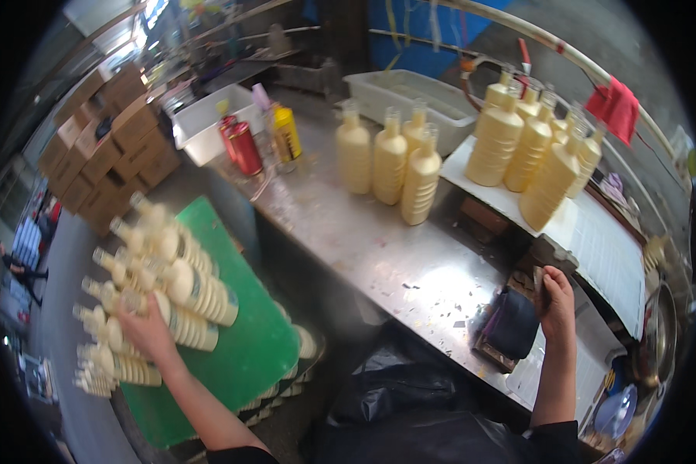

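The cream bottle point(134, 299) I have my left hand point(144, 328) on sits at 8 o'clock, my fingers and thumb about its clear neck; blur keeps me from telling whether they close on it. More cream bottles crowd around it on a green board point(243, 321). My right hand point(557, 298), between 3 and 4 o'clock, pinches a small dark piece point(540, 284) between thumb and fingers, just above a black pad point(510, 323) on the steel table point(317, 220).

Farther along the table, at 1 o'clock, four ribbed bottles point(389, 158) stand together. At 2 o'clock a larger cluster point(530, 147) stands on a white panel point(607, 255), with a red cloth point(614, 110) hanging beyond. A yellow container point(287, 133) is at 11 o'clock — two red cans point(244, 147) beside it — and brown cartons point(104, 158) are stacked at 10 o'clock.
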A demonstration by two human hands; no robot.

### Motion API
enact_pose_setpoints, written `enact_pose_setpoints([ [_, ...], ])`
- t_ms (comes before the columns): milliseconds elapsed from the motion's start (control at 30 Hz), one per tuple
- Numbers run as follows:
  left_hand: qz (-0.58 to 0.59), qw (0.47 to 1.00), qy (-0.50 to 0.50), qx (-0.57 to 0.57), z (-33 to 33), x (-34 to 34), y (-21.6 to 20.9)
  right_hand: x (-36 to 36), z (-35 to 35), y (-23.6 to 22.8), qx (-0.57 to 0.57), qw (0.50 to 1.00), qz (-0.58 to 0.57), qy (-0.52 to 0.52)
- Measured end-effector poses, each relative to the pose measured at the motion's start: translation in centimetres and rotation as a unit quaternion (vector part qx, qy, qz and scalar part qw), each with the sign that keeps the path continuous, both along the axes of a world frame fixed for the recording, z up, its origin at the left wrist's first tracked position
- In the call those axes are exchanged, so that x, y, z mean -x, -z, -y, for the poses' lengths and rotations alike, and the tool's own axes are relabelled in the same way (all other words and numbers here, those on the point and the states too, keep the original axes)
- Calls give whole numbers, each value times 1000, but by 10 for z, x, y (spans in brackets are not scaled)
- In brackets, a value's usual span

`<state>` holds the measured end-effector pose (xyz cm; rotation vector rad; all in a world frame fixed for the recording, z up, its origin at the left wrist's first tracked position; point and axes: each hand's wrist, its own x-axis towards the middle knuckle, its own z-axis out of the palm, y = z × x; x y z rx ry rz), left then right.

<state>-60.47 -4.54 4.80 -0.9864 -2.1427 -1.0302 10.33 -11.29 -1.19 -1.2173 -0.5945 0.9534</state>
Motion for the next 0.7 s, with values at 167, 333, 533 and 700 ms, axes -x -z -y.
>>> enact_pose_setpoints([
  [167, 29, 954, 239, -181, -54, -148, -12, 26, 5, -16, 29, 997, -50, 45],
  [333, 232, 761, 603, -52, -148, -362, 27, 36, 16, -22, 26, 996, -80, -12],
  [533, 289, 846, 441, 78, -216, -486, 84, 32, 39, -29, 29, 990, -136, -12],
  [700, 418, 694, 586, 30, -219, -461, 92, 17, 60, -27, 33, 986, -160, 32],
])
